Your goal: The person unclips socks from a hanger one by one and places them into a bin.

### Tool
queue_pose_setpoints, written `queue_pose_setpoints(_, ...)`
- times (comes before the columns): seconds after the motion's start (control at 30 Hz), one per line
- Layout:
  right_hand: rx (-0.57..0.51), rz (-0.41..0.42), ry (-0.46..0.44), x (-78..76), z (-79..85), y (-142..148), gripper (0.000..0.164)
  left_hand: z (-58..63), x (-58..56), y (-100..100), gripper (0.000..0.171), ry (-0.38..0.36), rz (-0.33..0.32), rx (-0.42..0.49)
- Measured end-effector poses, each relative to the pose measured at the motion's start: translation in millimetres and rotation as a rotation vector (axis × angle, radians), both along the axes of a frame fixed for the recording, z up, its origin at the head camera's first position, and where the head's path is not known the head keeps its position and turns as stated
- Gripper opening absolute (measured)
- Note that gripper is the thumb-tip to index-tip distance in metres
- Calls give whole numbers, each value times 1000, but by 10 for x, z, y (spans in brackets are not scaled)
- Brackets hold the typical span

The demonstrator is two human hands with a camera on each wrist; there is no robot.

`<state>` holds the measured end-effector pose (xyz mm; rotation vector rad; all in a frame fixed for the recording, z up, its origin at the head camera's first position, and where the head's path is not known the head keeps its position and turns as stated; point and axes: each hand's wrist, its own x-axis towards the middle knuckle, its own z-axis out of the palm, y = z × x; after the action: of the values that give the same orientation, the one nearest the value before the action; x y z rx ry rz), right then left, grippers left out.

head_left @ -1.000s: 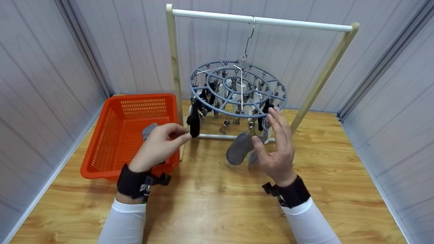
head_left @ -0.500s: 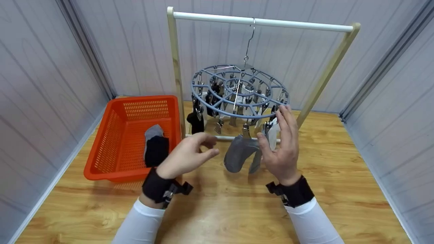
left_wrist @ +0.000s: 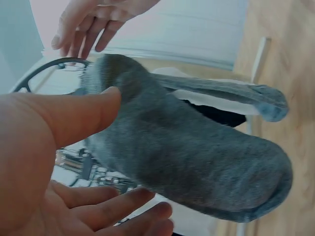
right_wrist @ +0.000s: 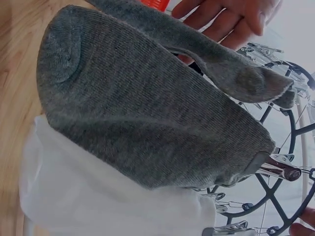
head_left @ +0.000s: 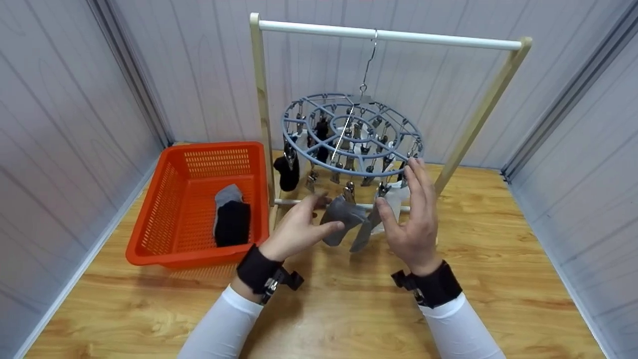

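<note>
My left hand is beside a grey sock that hangs from a metal clip. In the left wrist view the thumb lies in front of this sock and the other fingers sit below it, spread apart, without closing on it. My right hand is raised at the right front of the round blue-grey clip hanger, fingers straight; contact with the rim cannot be told. Between the hands hangs a second grey sock. A white sock hangs next to it in the right wrist view.
An orange basket at the left holds a grey sock and a black sock. The hanger hooks onto the white bar of a wooden-legged rack. More black and white socks hang from it, including a black sock at its left.
My left hand has moved right, from beside the basket to the grey sock. The hanger has turned, its front clips and socks shifting left. My right hand has hardly moved.
</note>
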<state>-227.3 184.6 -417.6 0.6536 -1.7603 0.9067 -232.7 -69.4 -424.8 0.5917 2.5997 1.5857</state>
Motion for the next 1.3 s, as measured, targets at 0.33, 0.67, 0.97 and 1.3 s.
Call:
queue_pose_setpoints(0.33,8,-10,-24,14,-1,1,70,-104,-34,73,82,-90,-44,121)
queue_pose_setpoints(0.67,9,-18,-27,22,13,14,68,-158,-25,95,50,-57,-88,138)
queue_pose_setpoints(0.97,-9,-11,47,36,25,-21,57,-155,16,111,27,-31,-126,126)
queue_pose_setpoints(1.3,-25,-48,108,93,-28,-104,40,-160,70,191,25,-30,-171,128)
